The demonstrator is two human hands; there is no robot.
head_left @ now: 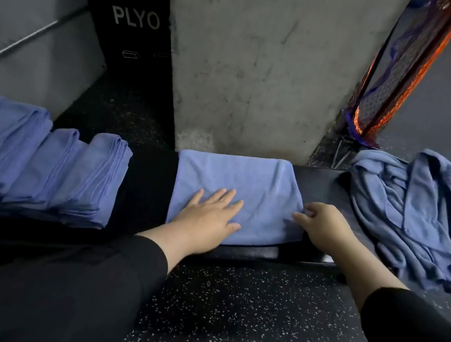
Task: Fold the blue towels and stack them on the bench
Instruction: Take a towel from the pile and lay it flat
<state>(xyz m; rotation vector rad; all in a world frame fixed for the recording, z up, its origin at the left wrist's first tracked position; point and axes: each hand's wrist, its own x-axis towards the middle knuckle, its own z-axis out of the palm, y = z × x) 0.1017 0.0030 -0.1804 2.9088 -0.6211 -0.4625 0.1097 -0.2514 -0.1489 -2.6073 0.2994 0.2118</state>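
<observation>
A grey concrete pillar (pixel 268 57) rises at 12 o'clock behind the black padded tabletop (pixel 321 184). A partly folded blue towel (pixel 234 184) lies flat at the centre of it. The left hand (pixel 207 213) presses on the towel with fingers straight and spread. The right hand (pixel 323 225), at the towel's 3 o'clock edge, pinches the cloth. Folded towel stacks (pixel 38 168) sit at 9 o'clock; a crumpled towel heap (pixel 420 220) lies at 3 o'clock.

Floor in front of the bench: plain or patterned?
Patterned: the floor is black with white speckles, seen clearly in the head view.
</observation>
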